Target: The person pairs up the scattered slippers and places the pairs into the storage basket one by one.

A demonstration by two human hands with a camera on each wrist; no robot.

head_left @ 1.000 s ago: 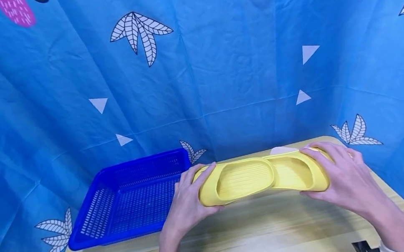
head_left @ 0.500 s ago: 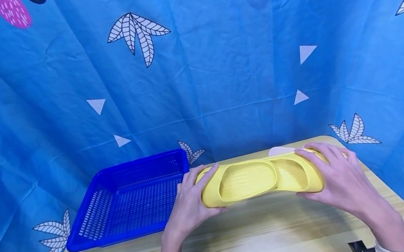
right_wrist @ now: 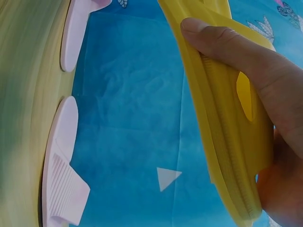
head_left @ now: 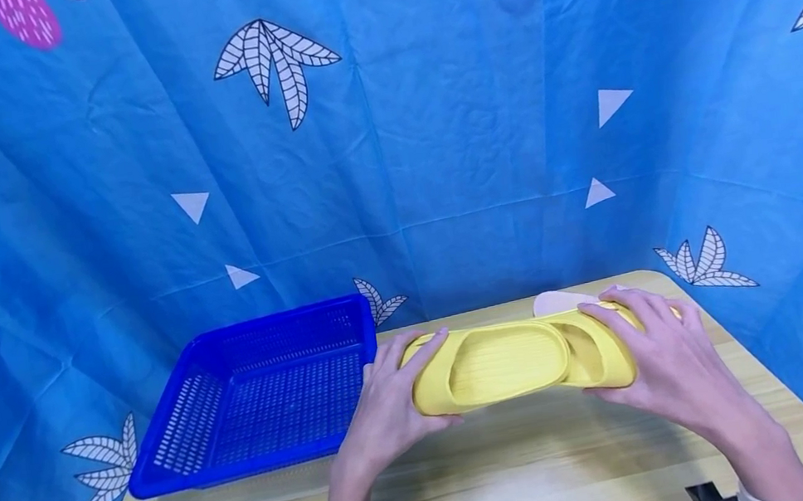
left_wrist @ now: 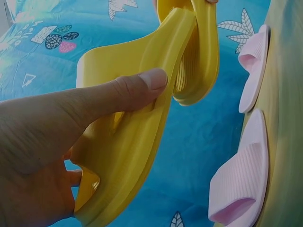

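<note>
My left hand point(head_left: 384, 411) grips one yellow slipper point(head_left: 509, 361) by its strap end, thumb pressed on the side in the left wrist view. A second yellow slipper point(head_left: 605, 351) is held by my right hand point(head_left: 674, 359), also at the strap end, with the thumb point(right_wrist: 213, 40) along its sole edge. Both slippers are raised above the wooden table point(head_left: 520, 478) and tipped so their footbeds face me. The heel of the left one lies in front of the right one's heel and hides it.
A blue plastic basket point(head_left: 188, 410) with perforated walls stands on the table at the left. Behind the held pair are two pale pink slippers, one point(left_wrist: 241, 179) nearer the left wrist camera, the other point(left_wrist: 254, 71) farther along. A patterned blue curtain point(head_left: 459, 110) hangs behind the table.
My hands have drawn closer together, the left moving right and the right moving slightly left. The two yellow slippers overlap more, and more of a pink slipper shows behind them.
</note>
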